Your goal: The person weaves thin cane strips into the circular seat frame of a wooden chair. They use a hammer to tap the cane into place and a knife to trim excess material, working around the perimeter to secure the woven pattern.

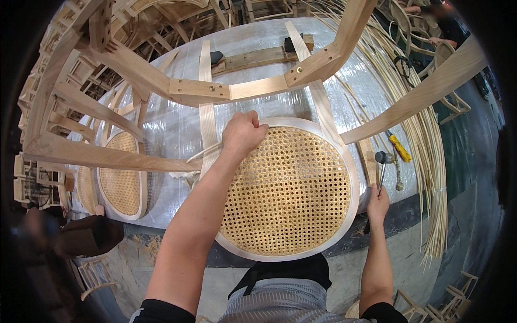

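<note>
A round chair seat (285, 188) of woven cane in a pale wooden ring stands before me, attached to a chair frame (258, 89) lying on the table. My left hand (245, 133) is closed at the ring's upper left edge; what its fingers pinch is hidden. A thin pale strip (207, 151) shows beside my left forearm. To the right of the seat, my right hand (378, 203) is closed round a hammer (383, 158), its dark head pointing up and away from me.
The table (172, 188) is covered in clear plastic. Long cane rods (431, 188) and a yellow-handled tool (399, 148) lie at the right. Another cane seat (119, 175) stands at the left. A person (89, 234) is at lower left, another (452, 24) at upper right.
</note>
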`<move>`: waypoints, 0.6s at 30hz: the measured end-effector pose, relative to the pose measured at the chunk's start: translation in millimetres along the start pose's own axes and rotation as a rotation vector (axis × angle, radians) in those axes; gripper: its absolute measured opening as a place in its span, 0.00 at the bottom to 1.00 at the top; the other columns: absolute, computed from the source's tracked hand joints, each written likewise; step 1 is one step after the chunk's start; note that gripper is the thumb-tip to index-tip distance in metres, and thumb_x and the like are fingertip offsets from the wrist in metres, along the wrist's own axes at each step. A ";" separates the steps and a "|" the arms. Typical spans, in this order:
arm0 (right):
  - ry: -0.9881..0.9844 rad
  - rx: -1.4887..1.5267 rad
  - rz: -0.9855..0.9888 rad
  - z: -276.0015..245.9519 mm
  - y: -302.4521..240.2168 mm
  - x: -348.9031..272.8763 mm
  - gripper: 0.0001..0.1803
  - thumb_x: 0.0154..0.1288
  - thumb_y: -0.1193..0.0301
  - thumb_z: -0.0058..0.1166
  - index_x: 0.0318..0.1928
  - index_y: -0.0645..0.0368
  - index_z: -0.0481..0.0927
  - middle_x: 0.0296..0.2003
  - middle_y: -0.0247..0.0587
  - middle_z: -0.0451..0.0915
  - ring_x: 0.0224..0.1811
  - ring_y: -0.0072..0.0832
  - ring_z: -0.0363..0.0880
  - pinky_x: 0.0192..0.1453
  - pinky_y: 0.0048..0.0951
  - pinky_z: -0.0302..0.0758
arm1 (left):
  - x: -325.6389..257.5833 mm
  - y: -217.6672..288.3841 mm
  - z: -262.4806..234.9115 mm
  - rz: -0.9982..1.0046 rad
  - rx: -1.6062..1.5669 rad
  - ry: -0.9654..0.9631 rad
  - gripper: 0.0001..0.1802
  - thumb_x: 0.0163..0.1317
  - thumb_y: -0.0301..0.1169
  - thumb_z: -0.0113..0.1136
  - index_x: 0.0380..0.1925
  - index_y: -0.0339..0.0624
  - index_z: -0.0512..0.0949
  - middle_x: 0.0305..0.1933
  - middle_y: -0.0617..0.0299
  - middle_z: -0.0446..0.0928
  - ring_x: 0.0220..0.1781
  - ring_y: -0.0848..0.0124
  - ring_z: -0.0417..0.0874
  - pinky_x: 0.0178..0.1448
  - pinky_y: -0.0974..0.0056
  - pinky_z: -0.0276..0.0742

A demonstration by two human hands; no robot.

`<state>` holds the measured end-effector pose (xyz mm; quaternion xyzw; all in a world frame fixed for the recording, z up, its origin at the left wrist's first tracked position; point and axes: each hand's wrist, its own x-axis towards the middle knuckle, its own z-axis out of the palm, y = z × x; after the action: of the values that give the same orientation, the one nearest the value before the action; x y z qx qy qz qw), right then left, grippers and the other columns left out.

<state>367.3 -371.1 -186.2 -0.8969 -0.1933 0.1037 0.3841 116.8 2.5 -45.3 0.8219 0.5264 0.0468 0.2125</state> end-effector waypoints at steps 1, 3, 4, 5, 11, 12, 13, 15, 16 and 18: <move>0.005 0.004 -0.006 -0.2 0.5 0.8 0.22 0.83 0.57 0.54 0.41 0.66 0.81 0.31 0.54 0.84 0.33 0.42 0.82 0.44 0.44 0.75 | -0.1 0.7 1.2 0.018 0.011 0.040 0.22 0.59 0.49 0.72 0.30 0.41 0.80 0.39 0.47 0.86 0.41 0.50 0.89 0.48 0.47 0.83; 0.000 -0.003 -0.001 -0.1 1.5 1.2 0.22 0.83 0.56 0.54 0.41 0.66 0.81 0.31 0.55 0.84 0.34 0.45 0.83 0.44 0.45 0.76 | 3.3 1.4 -0.2 -0.020 -0.005 -0.012 0.21 0.58 0.49 0.72 0.30 0.41 0.80 0.36 0.48 0.86 0.40 0.51 0.89 0.46 0.47 0.83; 0.002 -0.009 0.004 -1.0 2.8 1.4 0.22 0.83 0.56 0.54 0.41 0.66 0.81 0.31 0.55 0.84 0.34 0.46 0.83 0.44 0.45 0.76 | 4.8 4.2 -1.2 -0.035 -0.015 -0.040 0.21 0.58 0.48 0.72 0.29 0.40 0.79 0.34 0.48 0.86 0.39 0.51 0.88 0.46 0.48 0.83; 0.006 -0.009 -0.002 -1.2 4.0 1.6 0.22 0.83 0.56 0.54 0.41 0.65 0.81 0.32 0.56 0.84 0.35 0.48 0.83 0.44 0.46 0.76 | 5.1 6.6 -2.0 -0.052 -0.007 -0.062 0.19 0.59 0.47 0.70 0.31 0.41 0.80 0.39 0.49 0.85 0.41 0.51 0.89 0.48 0.47 0.84; 0.005 0.011 -0.021 0.4 4.6 1.3 0.23 0.83 0.55 0.53 0.41 0.65 0.81 0.33 0.59 0.84 0.37 0.55 0.84 0.46 0.48 0.76 | 4.2 14.7 -8.7 -0.105 0.019 -0.135 0.16 0.60 0.44 0.68 0.35 0.41 0.83 0.43 0.49 0.86 0.45 0.53 0.90 0.52 0.47 0.85; 0.002 0.001 -0.018 -0.2 4.9 1.7 0.23 0.83 0.55 0.53 0.41 0.65 0.81 0.33 0.59 0.84 0.37 0.55 0.84 0.46 0.49 0.76 | 4.6 16.1 -9.6 -0.111 0.017 -0.145 0.16 0.60 0.44 0.68 0.35 0.41 0.83 0.42 0.49 0.87 0.45 0.53 0.90 0.52 0.47 0.85; -0.001 -0.010 -0.015 -0.8 5.4 2.2 0.23 0.83 0.55 0.53 0.41 0.65 0.81 0.33 0.59 0.84 0.37 0.56 0.84 0.46 0.49 0.76 | 5.1 16.6 -10.1 -0.117 0.015 -0.155 0.16 0.60 0.43 0.68 0.35 0.41 0.83 0.41 0.50 0.87 0.45 0.54 0.90 0.51 0.48 0.86; 0.007 0.001 -0.024 -1.7 6.3 3.2 0.23 0.83 0.55 0.53 0.41 0.65 0.81 0.33 0.60 0.84 0.37 0.56 0.84 0.46 0.49 0.76 | 6.2 17.7 -10.7 -0.104 0.012 -0.146 0.16 0.60 0.43 0.68 0.34 0.41 0.83 0.39 0.50 0.87 0.45 0.54 0.91 0.51 0.48 0.86; 0.009 0.006 -0.028 -1.2 5.6 2.8 0.23 0.83 0.55 0.53 0.41 0.65 0.80 0.33 0.60 0.84 0.37 0.56 0.84 0.46 0.49 0.76 | 6.3 17.0 -10.4 -0.100 0.011 -0.142 0.16 0.60 0.43 0.68 0.34 0.41 0.83 0.38 0.50 0.88 0.45 0.55 0.91 0.51 0.48 0.86; 0.002 -0.011 -0.020 -2.0 4.6 1.7 0.23 0.83 0.54 0.53 0.41 0.65 0.80 0.33 0.60 0.84 0.37 0.55 0.84 0.45 0.48 0.76 | 6.8 16.1 -9.4 -0.102 0.004 -0.157 0.15 0.60 0.43 0.68 0.34 0.41 0.83 0.40 0.50 0.87 0.45 0.55 0.91 0.51 0.48 0.86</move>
<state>370.7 -374.6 -188.2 -0.8970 -0.2027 0.0980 0.3804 130.5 5.6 -31.3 0.7956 0.5495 -0.0297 0.2534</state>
